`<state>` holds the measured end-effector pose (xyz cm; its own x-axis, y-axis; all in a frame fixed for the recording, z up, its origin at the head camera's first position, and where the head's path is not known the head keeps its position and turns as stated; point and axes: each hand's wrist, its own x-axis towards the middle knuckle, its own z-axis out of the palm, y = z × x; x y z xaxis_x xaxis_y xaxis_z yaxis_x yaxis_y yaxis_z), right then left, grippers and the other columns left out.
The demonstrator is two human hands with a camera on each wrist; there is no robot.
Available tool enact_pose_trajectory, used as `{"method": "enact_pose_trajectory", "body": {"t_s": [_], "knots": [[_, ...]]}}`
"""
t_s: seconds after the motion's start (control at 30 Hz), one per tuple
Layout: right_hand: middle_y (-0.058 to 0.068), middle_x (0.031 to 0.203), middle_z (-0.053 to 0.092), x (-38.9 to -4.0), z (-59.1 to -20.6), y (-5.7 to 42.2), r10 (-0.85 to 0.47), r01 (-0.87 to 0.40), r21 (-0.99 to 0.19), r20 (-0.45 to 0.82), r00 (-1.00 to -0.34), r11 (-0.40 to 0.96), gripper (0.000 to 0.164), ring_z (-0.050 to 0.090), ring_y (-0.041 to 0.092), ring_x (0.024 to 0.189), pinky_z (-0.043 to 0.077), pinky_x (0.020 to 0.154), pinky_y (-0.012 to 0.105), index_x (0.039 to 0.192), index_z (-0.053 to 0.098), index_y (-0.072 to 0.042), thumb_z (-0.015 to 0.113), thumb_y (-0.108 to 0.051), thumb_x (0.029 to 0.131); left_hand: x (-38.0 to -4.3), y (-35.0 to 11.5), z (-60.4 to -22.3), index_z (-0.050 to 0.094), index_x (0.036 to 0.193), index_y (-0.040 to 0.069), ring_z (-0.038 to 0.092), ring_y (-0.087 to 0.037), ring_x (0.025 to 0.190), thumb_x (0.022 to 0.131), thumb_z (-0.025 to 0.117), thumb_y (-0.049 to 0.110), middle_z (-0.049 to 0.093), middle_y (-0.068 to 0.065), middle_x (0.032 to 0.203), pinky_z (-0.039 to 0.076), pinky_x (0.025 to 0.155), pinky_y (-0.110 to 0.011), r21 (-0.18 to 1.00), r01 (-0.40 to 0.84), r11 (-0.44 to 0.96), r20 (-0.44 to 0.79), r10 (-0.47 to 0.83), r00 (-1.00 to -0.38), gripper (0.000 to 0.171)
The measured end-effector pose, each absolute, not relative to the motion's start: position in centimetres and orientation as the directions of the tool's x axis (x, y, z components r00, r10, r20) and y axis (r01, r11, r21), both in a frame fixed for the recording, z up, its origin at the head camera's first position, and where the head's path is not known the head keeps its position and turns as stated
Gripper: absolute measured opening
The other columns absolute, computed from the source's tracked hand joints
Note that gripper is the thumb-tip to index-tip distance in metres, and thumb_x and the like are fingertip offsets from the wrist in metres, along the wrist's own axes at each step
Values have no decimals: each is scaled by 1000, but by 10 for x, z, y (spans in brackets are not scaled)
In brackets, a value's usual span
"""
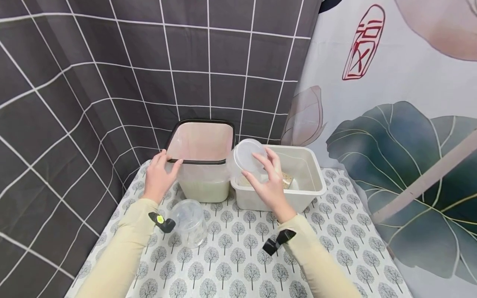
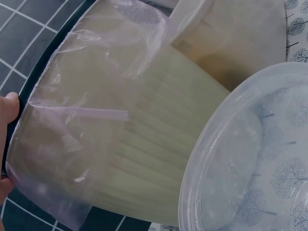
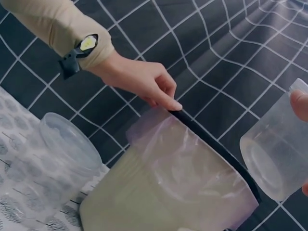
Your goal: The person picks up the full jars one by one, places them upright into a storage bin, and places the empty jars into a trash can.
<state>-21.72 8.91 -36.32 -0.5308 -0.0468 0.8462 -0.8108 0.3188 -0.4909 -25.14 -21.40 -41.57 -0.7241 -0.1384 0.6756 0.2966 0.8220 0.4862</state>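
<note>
A pale green trash bin (image 1: 203,191) with a black rim and a pinkish plastic liner (image 2: 91,91) stands at the back of the table. My left hand (image 1: 158,179) pinches the bin's rim at its near left corner, thumb and fingers about the black edge (image 3: 214,144). In my right hand (image 1: 273,185) is a clear plastic jar (image 1: 238,159) with a translucent lid, gripped by thumb and fingers and tilted. This jar (image 3: 274,144) hangs beside the bin's right side, over the near left part of a white basin (image 1: 316,182). No contents can be made out in it.
Another clear lidded jar (image 1: 190,225) stands on the table in front of the bin, near my left wrist. Inside the basin lies a small block-like item with a speckled surface (image 1: 287,180). A tree-print cloth (image 1: 238,256) covers the table; a dark grid curtain (image 1: 190,49) hangs behind.
</note>
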Motion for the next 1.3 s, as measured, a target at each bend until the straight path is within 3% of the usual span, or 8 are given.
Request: {"method": "enact_pose_trajectory", "body": {"t_s": [0.2, 0.43, 0.7, 0.97, 1.3], "knots": [[19, 135, 40, -261, -383, 75, -64, -834, -463, 863, -502, 300, 51, 43, 32, 120, 42, 96, 37, 114, 62, -5, 83, -7, 68, -251, -216, -415, 61, 97, -6, 47, -40, 116, 84, 68, 29, 52, -27, 124, 39, 96, -51, 492, 287, 822, 666, -144, -732, 39], [21, 132, 41, -279, -380, 51, -116, -820, -464, 844, -524, 335, 50, 44, 26, 114, 46, 79, 30, 116, 62, -8, 81, -12, 71, -250, -217, -417, 61, 97, -6, 48, -41, 114, 84, 68, 30, 53, -27, 123, 39, 96, -51, 480, 279, 832, 663, -135, -737, 39], [23, 130, 42, -293, -379, 34, -99, -817, -454, 851, -516, 354, 49, 46, 28, 111, 48, 78, 34, 117, 59, -8, 80, -15, 73, -250, -216, -418, 60, 98, -4, 48, -40, 115, 86, 65, 32, 51, -26, 125, 41, 93, -52, 470, 262, 843, 649, -130, -749, 38], [24, 130, 42, -303, -397, 29, -179, -775, -476, 793, -583, 416, 47, 46, 29, 113, 43, 93, 36, 116, 61, -5, 79, -17, 74, -250, -214, -418, 60, 98, -2, 49, -40, 115, 87, 64, 34, 51, -25, 127, 43, 91, -52, 462, 248, 852, 642, -128, -756, 38], [27, 125, 46, -301, -414, 28, -196, -759, -440, 789, -582, 480, 30, 48, 35, 111, 43, 94, 38, 108, 63, -1, 72, -10, 80, -250, -216, -415, 60, 98, -2, 50, -38, 115, 87, 64, 33, 51, -24, 125, 46, 87, -52, 447, 276, 851, 668, -112, -736, 36]]}}
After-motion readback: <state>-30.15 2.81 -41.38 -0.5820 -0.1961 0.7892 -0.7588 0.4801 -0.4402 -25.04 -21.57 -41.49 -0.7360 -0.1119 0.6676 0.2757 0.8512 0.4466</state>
